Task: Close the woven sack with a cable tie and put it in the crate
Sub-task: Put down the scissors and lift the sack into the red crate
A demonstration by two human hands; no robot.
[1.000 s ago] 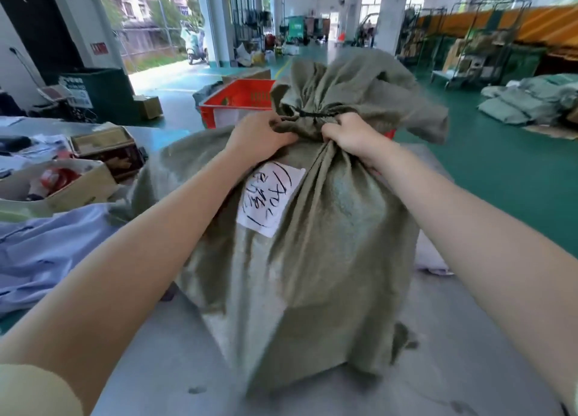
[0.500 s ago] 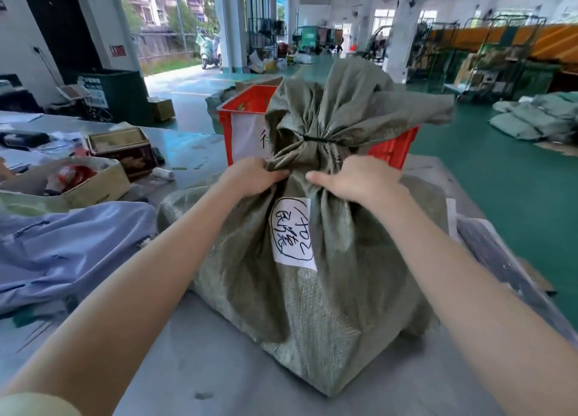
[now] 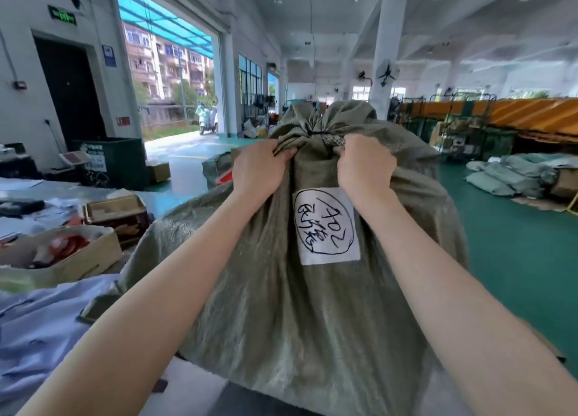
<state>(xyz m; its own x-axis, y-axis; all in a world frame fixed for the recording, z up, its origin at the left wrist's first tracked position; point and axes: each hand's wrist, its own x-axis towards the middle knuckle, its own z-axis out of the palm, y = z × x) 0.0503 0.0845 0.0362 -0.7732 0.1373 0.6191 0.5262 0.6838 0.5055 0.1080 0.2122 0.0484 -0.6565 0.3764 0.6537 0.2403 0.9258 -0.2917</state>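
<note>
A large grey-green woven sack fills the middle of the view, bearing a white label with black handwriting. A black cable tie cinches its neck shut, the gathered top bunched above. My left hand grips the cloth just left of the neck. To the right of the neck, my right hand clutches the fabric. The sack looks raised off the table. Only a sliver of the red crate shows behind the sack's left shoulder; the rest is hidden.
A grey table lies beneath, with blue cloth at the left, an open cardboard box of items and a small brown box. Green floor stretches right, with piled sacks and metal racks beyond.
The sack has risen and now fills more of the view, covering most of the red crate. Both hands keep their grip beside the tied neck. The camera has tilted upward.
</note>
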